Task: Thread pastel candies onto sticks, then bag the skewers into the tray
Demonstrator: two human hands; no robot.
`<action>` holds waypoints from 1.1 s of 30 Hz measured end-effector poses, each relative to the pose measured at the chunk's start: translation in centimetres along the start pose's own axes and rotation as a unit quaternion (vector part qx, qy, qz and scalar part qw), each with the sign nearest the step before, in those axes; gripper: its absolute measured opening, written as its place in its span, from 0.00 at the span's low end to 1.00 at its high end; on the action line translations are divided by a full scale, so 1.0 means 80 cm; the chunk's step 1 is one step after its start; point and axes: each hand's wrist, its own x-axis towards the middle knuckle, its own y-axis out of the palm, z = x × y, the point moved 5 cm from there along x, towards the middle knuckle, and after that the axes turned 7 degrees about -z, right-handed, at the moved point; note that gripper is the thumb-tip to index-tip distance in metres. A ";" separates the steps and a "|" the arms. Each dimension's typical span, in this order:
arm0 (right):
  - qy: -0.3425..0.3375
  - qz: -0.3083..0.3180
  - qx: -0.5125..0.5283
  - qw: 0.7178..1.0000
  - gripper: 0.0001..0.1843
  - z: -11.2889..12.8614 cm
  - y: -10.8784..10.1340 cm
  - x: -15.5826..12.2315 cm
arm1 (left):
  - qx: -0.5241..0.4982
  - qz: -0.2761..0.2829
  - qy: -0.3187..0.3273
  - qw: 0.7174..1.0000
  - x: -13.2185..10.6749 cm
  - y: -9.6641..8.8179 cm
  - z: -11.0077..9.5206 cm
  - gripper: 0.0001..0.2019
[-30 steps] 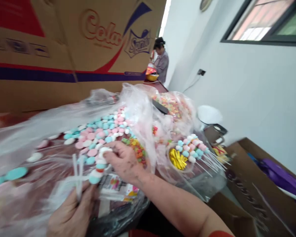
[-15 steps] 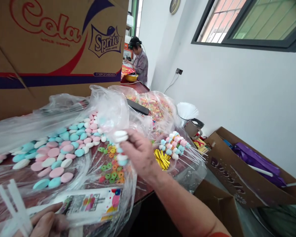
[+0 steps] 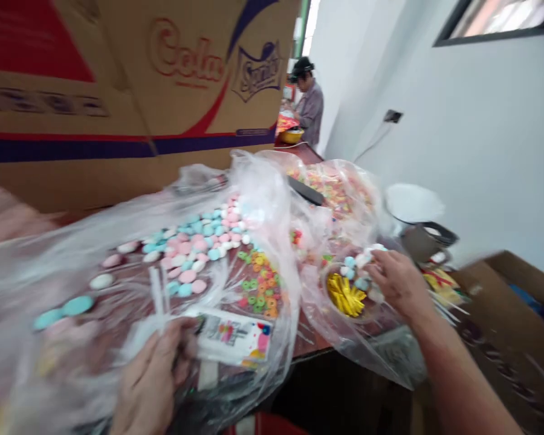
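My left hand [image 3: 152,368], at the lower left, is closed around a few thin white sticks [image 3: 158,293] that point upward. Against its fingertips lies a printed white packet [image 3: 236,335]; whether the hand grips that too is unclear. My right hand [image 3: 399,284] is over the pile of candy skewers on the right, its fingers closed on a candy skewer [image 3: 367,257] with pale candies, partly hidden and blurred. Just left of it are gold twist ties [image 3: 346,296]. Pink, blue and white flat candies [image 3: 190,244] and small coloured candy rings [image 3: 260,284] lie on clear plastic between the hands.
A large cardboard carton [image 3: 185,115] stands along the back left. Behind the table's middle sits a clear bag of coloured candy rings [image 3: 344,190] with a dark object [image 3: 306,190]. A grey mug [image 3: 428,241] and an open box [image 3: 494,320] are at right. A person [image 3: 310,106] works farther back.
My right hand has carried the candy skewer rightward from above the loose candies to the skewer pile. My left hand still holds the sticks. The view has swung left.
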 end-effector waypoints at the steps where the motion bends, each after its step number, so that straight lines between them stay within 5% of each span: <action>1: -0.017 -0.023 -0.014 0.999 0.18 0.000 -0.001 -0.002 | -0.019 0.031 -0.017 0.999 -0.003 0.003 0.002 0.26; 6: -0.024 -0.118 0.031 0.992 0.17 0.047 -0.018 0.002 | -0.126 0.022 -0.032 0.991 -0.007 -0.003 0.013 0.23; 11: -0.062 -0.099 0.219 0.969 0.13 0.179 -0.018 0.004 | -0.155 0.025 -0.034 0.987 -0.010 -0.002 0.017 0.22; 16: -0.165 0.083 0.354 0.917 0.12 0.311 0.019 0.019 | -0.180 -0.006 -0.068 0.981 -0.011 -0.003 0.014 0.26; 22: -0.315 0.202 0.251 0.893 0.17 0.417 0.070 0.026 | -0.166 0.035 -0.082 0.982 -0.014 -0.001 0.013 0.25; 27: -0.384 0.214 0.162 0.884 0.19 0.427 0.105 0.015 | -0.184 0.017 -0.081 0.979 -0.014 -0.003 0.019 0.23; 33: -0.300 0.233 0.199 0.903 0.19 0.373 0.111 0.025 | -0.149 0.026 -0.047 0.987 -0.012 -0.003 0.019 0.17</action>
